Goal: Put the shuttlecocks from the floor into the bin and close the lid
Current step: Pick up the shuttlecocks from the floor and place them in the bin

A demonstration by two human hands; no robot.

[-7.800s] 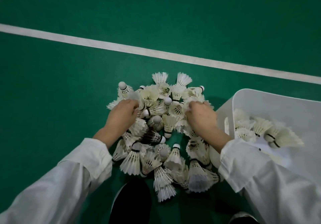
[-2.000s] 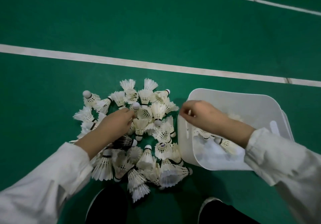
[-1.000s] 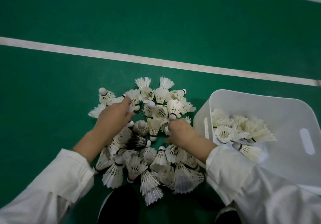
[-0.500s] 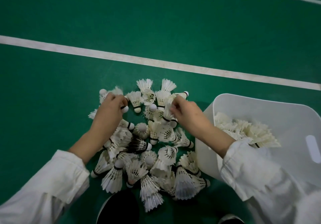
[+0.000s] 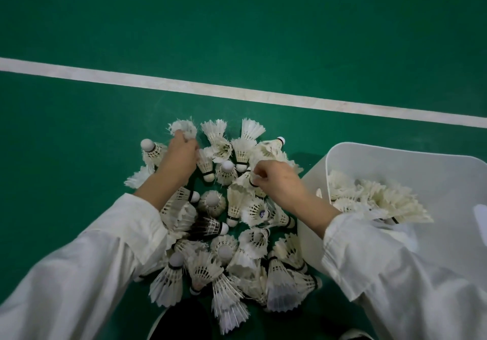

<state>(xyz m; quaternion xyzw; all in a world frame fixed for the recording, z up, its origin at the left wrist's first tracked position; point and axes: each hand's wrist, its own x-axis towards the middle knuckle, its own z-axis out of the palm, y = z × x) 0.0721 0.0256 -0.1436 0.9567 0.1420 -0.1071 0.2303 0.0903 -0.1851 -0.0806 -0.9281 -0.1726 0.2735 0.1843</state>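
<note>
Hands have shifted: the left hand (image 5: pixel 181 153) now grips a shuttlecock (image 5: pixel 183 128) at the pile's far edge, while the right hand (image 5: pixel 276 179) pinches another mid-pile. White feathered shuttlecocks (image 5: pixel 224 250) lie heaped on the floor (image 5: pixel 79 155), just beside the part-filled bin (image 5: pixel 395 153).

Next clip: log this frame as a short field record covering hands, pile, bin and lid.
left hand: grips far-edge shuttlecock
right hand: pinches mid-pile shuttlecock
pile: many shuttlecocks on green floor
bin: open, right of pile, partly filled
lid: not in view
</note>
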